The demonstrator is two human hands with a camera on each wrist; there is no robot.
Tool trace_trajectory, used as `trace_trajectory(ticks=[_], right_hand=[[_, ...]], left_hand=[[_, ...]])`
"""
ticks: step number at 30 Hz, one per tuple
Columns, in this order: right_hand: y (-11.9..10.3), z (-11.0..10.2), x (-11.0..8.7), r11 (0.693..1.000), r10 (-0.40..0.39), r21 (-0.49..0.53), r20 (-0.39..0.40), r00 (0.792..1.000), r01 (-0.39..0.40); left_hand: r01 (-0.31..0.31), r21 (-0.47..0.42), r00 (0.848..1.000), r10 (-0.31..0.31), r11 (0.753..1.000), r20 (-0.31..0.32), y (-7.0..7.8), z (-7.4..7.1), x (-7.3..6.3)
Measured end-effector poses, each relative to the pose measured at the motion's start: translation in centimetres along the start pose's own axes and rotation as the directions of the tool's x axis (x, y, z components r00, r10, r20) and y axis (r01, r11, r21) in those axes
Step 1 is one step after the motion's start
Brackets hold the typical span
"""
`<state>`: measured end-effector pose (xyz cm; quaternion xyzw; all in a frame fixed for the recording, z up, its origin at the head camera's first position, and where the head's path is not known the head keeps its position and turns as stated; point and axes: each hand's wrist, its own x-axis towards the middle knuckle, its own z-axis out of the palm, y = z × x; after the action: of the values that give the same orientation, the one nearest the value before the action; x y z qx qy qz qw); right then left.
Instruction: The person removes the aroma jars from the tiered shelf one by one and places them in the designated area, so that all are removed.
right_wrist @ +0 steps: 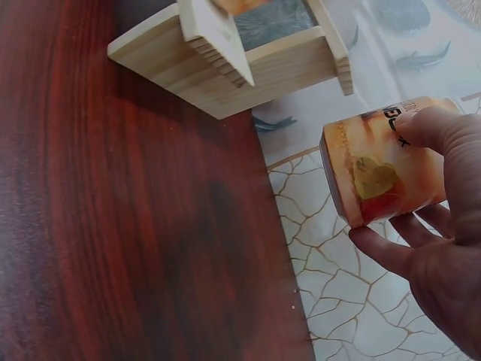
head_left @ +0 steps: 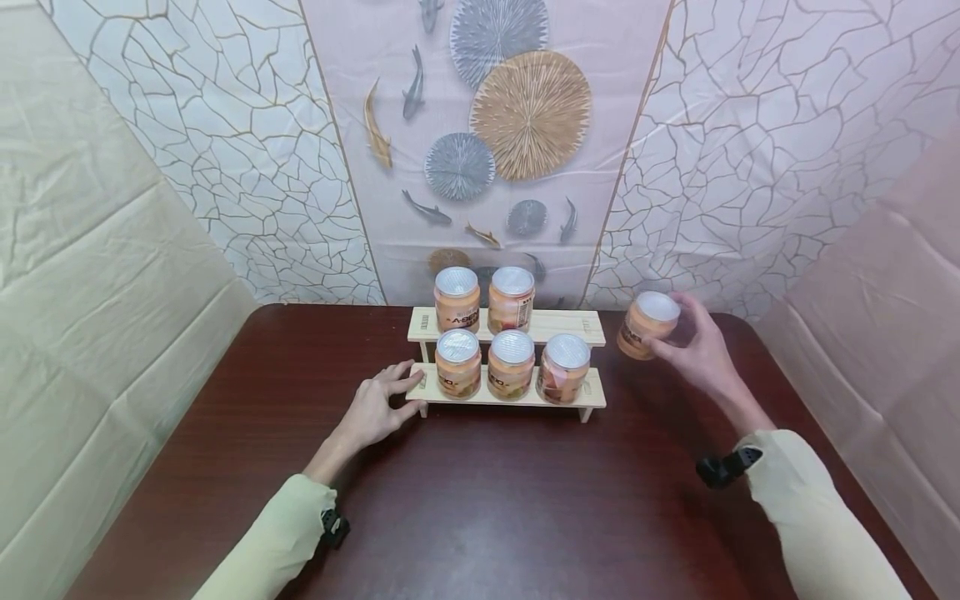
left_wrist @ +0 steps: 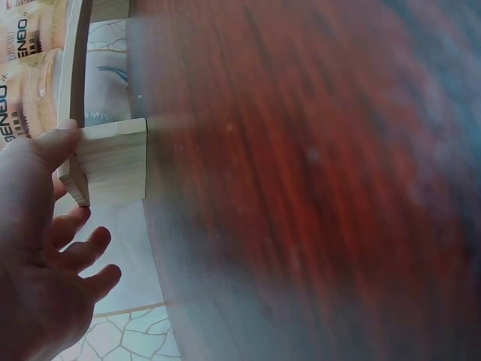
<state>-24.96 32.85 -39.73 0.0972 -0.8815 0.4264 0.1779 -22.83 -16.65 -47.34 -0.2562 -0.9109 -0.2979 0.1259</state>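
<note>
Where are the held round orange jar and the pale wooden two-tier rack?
Held round orange jar point(head_left: 642, 328), head view: side wall.
Pale wooden two-tier rack point(head_left: 566, 322), head view: bare upper board.

probably a booth | cloth side walls point(head_left: 90, 275) | printed backdrop point(head_left: 502, 196) | table point(head_left: 510, 500)

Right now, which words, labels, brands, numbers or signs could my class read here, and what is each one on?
"ENBO": front-left jar, left wrist view.
"ENBO": front-middle jar, left wrist view.
"A-BEN": back-left jar, head view; its ending is unclear.
Held jar: a few letters show, too unclear to quote surely.
Too small or blurred: print on the back-right jar, front-right jar, upper board and lower board.
</note>
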Motion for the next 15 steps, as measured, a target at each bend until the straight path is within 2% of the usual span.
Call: trace_trajectory(ticks=[8,15], right_hand=[[0.8,0.8,-0.7,1.0,-0.016,0.006,-0.008,1.0,0.016],[1.4,1.5,-1.2,1.0,0.003,0.009,0.001,1.0,-0.003]], left_hand=[[0.008,0.004,1.0,-0.008,1.0,0.003,-0.1,0.0,0.0],[0.007,0.004,1.0,-0.007,1.0,0.0,-0.1,0.0,-0.1]])
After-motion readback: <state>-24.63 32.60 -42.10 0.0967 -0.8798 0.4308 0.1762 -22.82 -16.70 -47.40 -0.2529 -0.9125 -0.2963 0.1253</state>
